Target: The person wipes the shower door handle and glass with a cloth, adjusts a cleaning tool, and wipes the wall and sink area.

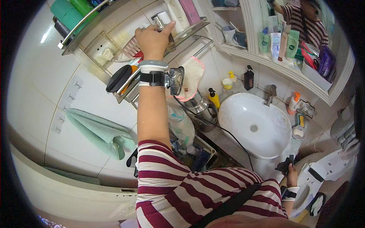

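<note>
My left hand (154, 40) reaches up to the metal wall shelf (186, 36), its fingers closed around a small bottle (159, 23) with a silvery top. The hand covers most of that bottle. Beside it stand a white tube (176, 14) and a pink box (190, 11). Low on the right, past the basin, my right hand (292, 175) is closed on a small black object (284, 165) with a jagged outline. Its exact kind cannot be made out.
A white washbasin (253, 129) is set in the counter, with a yellow pump bottle (214, 98) and a black pump bottle (248, 78) around it. A mirror cabinet (243, 51) juts out above. A green towel (99, 131) hangs at left; a toilet (310, 182) stands at right.
</note>
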Tool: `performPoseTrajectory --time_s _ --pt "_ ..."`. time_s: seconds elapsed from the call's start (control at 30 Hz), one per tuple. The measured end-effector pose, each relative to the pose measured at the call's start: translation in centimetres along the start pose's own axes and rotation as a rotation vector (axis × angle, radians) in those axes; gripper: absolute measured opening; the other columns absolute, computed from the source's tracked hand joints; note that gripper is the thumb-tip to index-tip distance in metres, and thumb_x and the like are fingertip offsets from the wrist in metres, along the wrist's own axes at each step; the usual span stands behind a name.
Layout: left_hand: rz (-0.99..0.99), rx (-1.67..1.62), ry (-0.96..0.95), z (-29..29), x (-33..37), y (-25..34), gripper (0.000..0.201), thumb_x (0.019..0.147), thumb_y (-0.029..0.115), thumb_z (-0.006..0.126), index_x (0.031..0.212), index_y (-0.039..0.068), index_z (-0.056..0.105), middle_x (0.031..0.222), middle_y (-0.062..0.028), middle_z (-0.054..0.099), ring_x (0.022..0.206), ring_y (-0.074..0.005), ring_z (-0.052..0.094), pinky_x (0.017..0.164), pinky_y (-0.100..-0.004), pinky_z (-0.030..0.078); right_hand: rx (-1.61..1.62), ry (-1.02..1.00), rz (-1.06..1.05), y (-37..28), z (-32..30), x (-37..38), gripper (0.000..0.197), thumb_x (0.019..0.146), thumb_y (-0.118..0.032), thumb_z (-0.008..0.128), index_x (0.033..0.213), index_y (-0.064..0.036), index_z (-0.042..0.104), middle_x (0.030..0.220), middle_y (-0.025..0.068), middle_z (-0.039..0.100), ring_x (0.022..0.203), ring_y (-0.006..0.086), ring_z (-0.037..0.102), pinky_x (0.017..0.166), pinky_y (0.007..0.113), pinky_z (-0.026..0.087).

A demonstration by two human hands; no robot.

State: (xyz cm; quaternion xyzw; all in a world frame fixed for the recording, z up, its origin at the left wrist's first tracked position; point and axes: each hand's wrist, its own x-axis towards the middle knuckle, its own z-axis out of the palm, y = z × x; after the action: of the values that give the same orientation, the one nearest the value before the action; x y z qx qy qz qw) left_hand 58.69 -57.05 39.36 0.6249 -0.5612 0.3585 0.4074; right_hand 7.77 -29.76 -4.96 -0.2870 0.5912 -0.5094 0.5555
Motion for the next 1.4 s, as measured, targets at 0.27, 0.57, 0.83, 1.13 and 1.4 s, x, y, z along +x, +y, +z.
performPoseTrajectory --time_s 0.27,0.57,0.83,1.13,1.4 --pt "-0.081 -0.197 0.224 -4.0 -1.0 0.7 0.058 0.065 0.052 0.072 0.085 -0.002 0.067 0.089 -0.0221 0.058 0.085 -0.0336 0.055 0.075 -0.0413 0.045 -0.066 -0.017 -0.023 -0.6 1.2 0.4 0.046 0.092 -0.042 0.046 0.107 0.0005 0.056 0.090 0.0081 0.065 0.074 0.0158 0.061 0.060 0.026 0.048" --pt "-0.337 -0.200 0.179 -11.6 0.0 -5.9 0.059 0.077 0.054 0.062 0.075 -0.005 0.066 0.070 -0.0143 0.064 0.064 -0.0221 0.058 0.063 -0.0332 0.044 -0.096 -0.057 -0.020 -1.8 2.2 0.3 0.047 0.092 -0.043 0.047 0.102 0.0017 0.058 0.089 0.0085 0.066 0.073 0.0157 0.062 0.061 0.026 0.047" --pt "-0.276 0.166 0.006 -9.3 -1.2 -7.2 0.067 0.068 0.054 0.069 0.102 -0.004 0.063 0.092 -0.0237 0.064 0.090 -0.0372 0.061 0.078 -0.0390 0.048 -0.185 -0.143 -0.016 -0.9 2.2 2.2 0.043 0.092 -0.041 0.045 0.109 -0.0037 0.056 0.092 0.0043 0.064 0.078 0.0122 0.061 0.058 0.026 0.050" --pt "-0.227 -0.009 -0.032 -10.2 -4.8 -6.6 0.076 0.067 0.039 0.076 0.120 -0.007 0.048 0.103 -0.0234 0.061 0.087 -0.0311 0.061 0.078 -0.0361 0.047 -0.189 -0.095 0.003 -0.5 2.3 1.5 0.044 0.094 -0.039 0.043 0.106 0.0008 0.057 0.088 0.0051 0.064 0.071 0.0127 0.059 0.063 0.025 0.048" --pt "-0.142 -0.040 0.072 -11.0 -8.0 -5.5 0.065 0.063 0.021 0.080 0.118 0.000 0.053 0.098 -0.0148 0.058 0.076 -0.0222 0.057 0.071 -0.0342 0.046 -0.227 -0.084 -0.076 -5.0 5.4 0.5 0.046 0.093 -0.037 0.047 0.108 0.0067 0.055 0.092 0.0091 0.064 0.081 0.0155 0.060 0.075 0.027 0.047"
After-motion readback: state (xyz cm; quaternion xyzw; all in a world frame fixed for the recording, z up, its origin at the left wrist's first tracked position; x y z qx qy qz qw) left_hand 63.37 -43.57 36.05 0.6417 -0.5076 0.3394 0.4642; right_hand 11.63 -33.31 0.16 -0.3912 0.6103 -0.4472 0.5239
